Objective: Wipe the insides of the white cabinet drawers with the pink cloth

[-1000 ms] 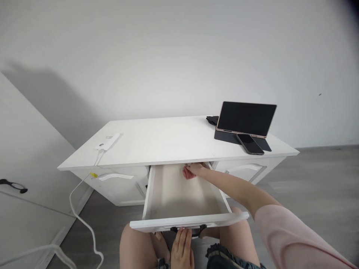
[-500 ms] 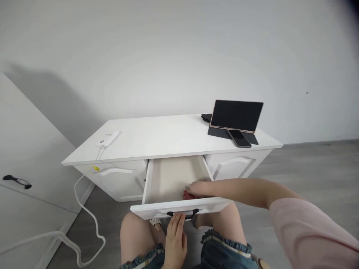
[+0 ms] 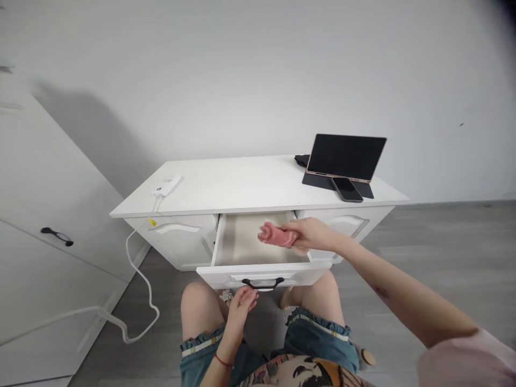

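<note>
In my right hand (image 3: pixel 308 234) is a rolled pink cloth (image 3: pixel 277 235), gripped by its right end and held up above the drawer. The drawer (image 3: pixel 264 275) is pulled out from the white desk (image 3: pixel 226 185), its pale inside visible below the cloth. My left hand (image 3: pixel 243 299) is just below the left end of the black drawer handle (image 3: pixel 263 285). Its fingers are loosely bent and apart, with nothing in them. Whether its fingertips touch the handle, I cannot tell.
On the desk's right a tablet (image 3: pixel 347 157) stands on a dark folding cover, a phone (image 3: pixel 347 190) in front of it and a black item (image 3: pixel 301 160) behind. A white power strip (image 3: pixel 166 186) lies left, its cable (image 3: pixel 150 290) hanging down. A white cabinet (image 3: pixel 60 193) stands left.
My right hand has lifted the pink cloth up out of the drawer. My left hand has come off the middle of the handle and shifted left. The view has tilted slightly.
</note>
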